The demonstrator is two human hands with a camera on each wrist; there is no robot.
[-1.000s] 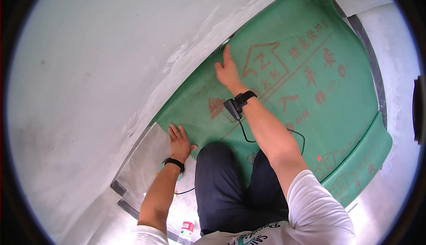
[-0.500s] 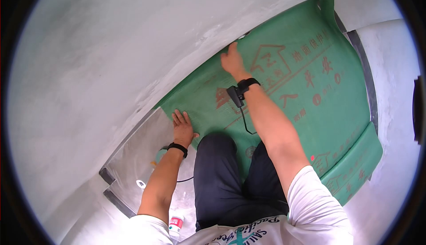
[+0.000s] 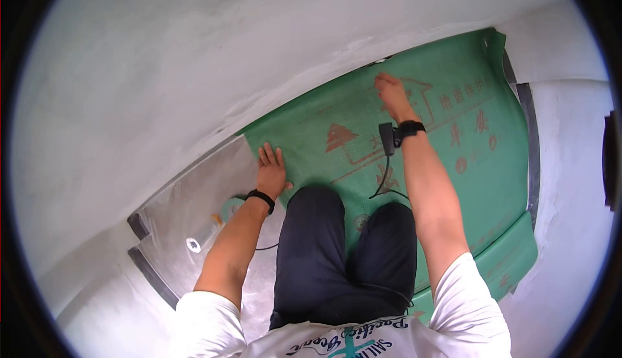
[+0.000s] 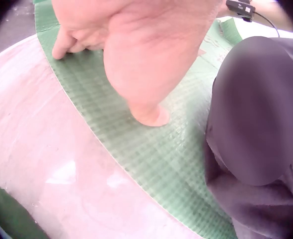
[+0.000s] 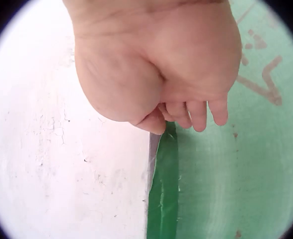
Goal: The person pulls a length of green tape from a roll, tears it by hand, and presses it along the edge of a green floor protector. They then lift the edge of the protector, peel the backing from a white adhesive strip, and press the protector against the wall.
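Observation:
A green sheet with red-brown print (image 3: 311, 125) covers much of the floor up to the wall. My left hand (image 3: 272, 173) rests with spread fingers on its left edge; in the left wrist view that hand (image 4: 136, 50) touches the ribbed green sheet (image 4: 121, 139) with thumb and fingertips. Over the sheet near the wall is my right hand (image 3: 395, 95), its fingers loosely bent. In the right wrist view the right hand (image 5: 161, 64) hangs above the sheet's edge (image 5: 166, 199) beside the wall, fingers relaxed, holding nothing visible.
The pale wall (image 3: 194, 53) runs along the far side. Bare grey floor (image 3: 194, 189) lies at the left, with a green tape roll (image 3: 230, 207) and a white roll end (image 3: 193, 245) near the left forearm. A folded green section (image 3: 505, 261) lies at the right.
My right hand has moved right along the wall side, and its pointing finger has bent. The left hand stays on the sheet's edge. The head view has turned, and the white-and-red bottle has left it.

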